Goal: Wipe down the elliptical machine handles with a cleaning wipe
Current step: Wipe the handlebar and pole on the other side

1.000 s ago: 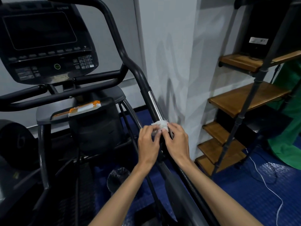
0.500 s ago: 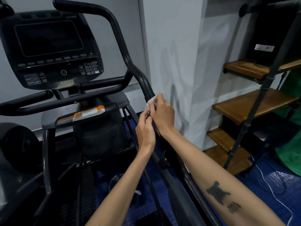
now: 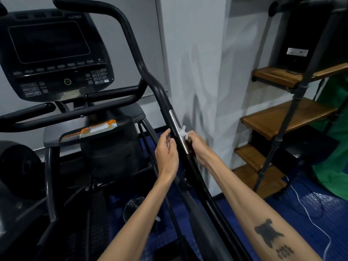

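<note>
The handle (image 3: 165, 106) rose as a long black bar with a shiny metal band, and everything is placed from that. Left of it, the left hand (image 3: 166, 153) hung just beside the bar, fingers loosely curled and holding nothing. On its right side, the right hand (image 3: 197, 146) pinched the wipe (image 3: 183, 132) against the metal band. To do this stroke well, the wipe probably needed wrapping around the bar, with steady pressure and the free hand bracing the handle.
</note>
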